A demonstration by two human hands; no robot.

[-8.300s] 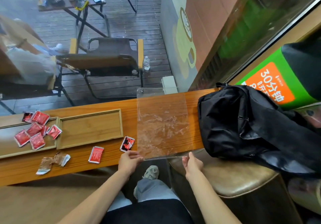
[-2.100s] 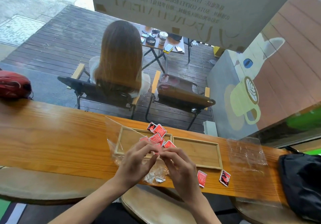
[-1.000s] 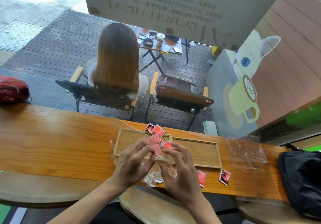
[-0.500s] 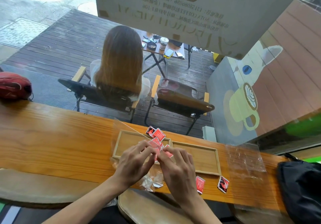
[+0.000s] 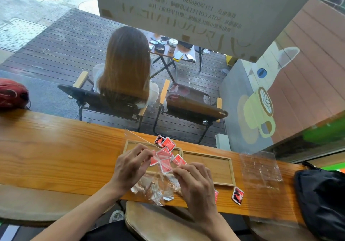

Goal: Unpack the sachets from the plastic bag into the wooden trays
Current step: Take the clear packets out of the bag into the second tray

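My left hand (image 5: 130,166) and my right hand (image 5: 196,182) each pinch the top edge of a clear plastic bag (image 5: 158,181) held over the wooden counter (image 5: 56,156). Brown and silver sachets (image 5: 155,190) lie bunched in the bag's bottom. Behind the bag, the left wooden tray (image 5: 130,144) holds several red sachets (image 5: 168,143). The right wooden tray (image 5: 207,168) is bare. One red-black sachet (image 5: 237,195) lies loose on the counter, and a red one (image 5: 216,196) shows partly behind my right hand.
A second, flat clear bag (image 5: 261,171) lies right of the trays. A black backpack (image 5: 323,199) sits at the counter's right end, a red bag (image 5: 13,93) at the far left. A stool seat (image 5: 158,224) is below the counter edge. Glass stands behind the counter.
My hands have drawn slightly apart along the bag's top edge, and the bag with its brown sachets hangs lower toward the counter's front edge. Trays and loose sachets lie as before.
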